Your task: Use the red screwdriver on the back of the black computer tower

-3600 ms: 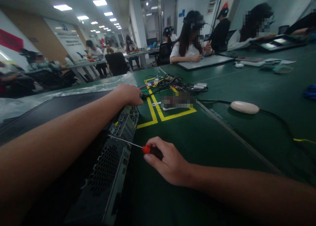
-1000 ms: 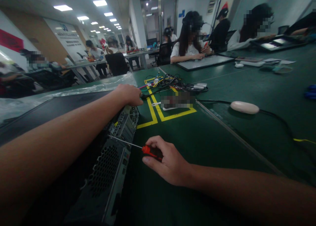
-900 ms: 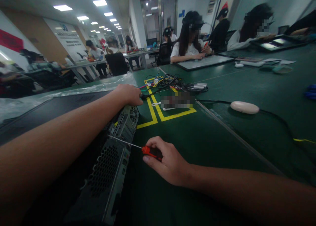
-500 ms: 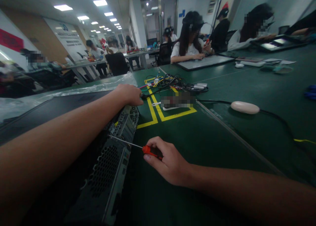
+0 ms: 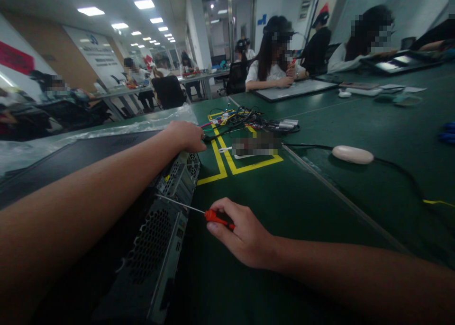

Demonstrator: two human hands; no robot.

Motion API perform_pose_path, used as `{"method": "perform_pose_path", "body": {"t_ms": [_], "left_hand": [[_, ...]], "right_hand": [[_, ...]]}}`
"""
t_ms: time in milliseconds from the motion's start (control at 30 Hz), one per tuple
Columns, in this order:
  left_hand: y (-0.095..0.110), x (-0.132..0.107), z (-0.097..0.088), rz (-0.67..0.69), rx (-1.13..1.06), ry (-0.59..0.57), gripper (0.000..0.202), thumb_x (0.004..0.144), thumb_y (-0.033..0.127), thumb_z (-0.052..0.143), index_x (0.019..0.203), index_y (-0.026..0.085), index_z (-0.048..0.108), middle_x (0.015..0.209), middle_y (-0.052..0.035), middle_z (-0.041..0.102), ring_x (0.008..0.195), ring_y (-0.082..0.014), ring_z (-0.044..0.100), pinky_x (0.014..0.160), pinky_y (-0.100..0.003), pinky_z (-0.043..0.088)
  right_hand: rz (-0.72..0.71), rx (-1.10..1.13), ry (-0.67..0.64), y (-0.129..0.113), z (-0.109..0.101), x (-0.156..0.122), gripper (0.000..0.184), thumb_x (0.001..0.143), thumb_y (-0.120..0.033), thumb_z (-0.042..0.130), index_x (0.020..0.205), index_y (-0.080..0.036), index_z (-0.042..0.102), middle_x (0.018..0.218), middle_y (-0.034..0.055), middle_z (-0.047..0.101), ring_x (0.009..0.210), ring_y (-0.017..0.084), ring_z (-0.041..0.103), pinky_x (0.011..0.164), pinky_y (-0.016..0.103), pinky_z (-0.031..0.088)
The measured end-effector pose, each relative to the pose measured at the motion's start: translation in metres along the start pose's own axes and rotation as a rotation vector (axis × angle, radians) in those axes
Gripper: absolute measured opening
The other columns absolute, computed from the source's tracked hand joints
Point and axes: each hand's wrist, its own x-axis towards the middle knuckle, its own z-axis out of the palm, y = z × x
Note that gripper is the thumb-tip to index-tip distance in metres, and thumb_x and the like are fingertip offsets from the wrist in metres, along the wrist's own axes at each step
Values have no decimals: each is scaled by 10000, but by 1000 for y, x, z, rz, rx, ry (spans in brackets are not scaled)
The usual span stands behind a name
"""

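Observation:
A desktop computer case lies on its side on the green table, its perforated grey rear panel facing me. My left hand rests palm down, fingers curled, on the case's far top corner. My right hand is closed around a screwdriver with a red and black handle. The thin metal shaft runs left, and its tip touches the rear panel's upper edge.
Yellow tape lines mark the mat beyond the case. A tangle of cables lies further back, and a white oval device with a black cord sits to the right. Clear plastic sheeting lies at left. Several people sit at tables behind.
My right hand's fingers shift slightly on the screwdriver handle; the shaft stays against the panel. My left hand has not moved.

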Motion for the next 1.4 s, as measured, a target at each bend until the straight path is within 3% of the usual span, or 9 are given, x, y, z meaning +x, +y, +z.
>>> {"method": "perform_pose_path", "body": {"t_ms": [667,867,1067,1400], "left_hand": [[0,-2,-2,13,-33,-4,666,878,570,564,1432,228,708,1472,-184,685,1311,-443,632,1023,-556,530],[1,-3,-3,-5,2,-5,635,896,585,537,1428,282,704,1454,-147,707,1297,-390,646,1000,-484,540],[0,-2,-1,14,-45,2,655,871,561,561,1424,243,712,1468,-188,690,1294,-444,633,1009,-565,531],[2,-6,-5,-1,-15,-9,635,899,571,546,1437,270,699,1452,-160,704,1299,-407,643,1009,-511,536]], "right_hand": [[-79,-26,-8,1,1,-1,186,1076,-280,515,1068,-174,668,954,53,691,858,183,638,797,321,502],[9,19,9,0,2,-2,239,976,-302,701,1165,-214,582,956,15,695,809,174,642,780,321,507],[11,20,10,1,2,-1,139,985,-268,673,1063,-216,571,886,-8,635,750,157,587,716,303,464],[33,8,4,1,2,-2,124,995,-268,669,1061,-219,577,869,-17,626,728,150,570,706,299,461]]}}
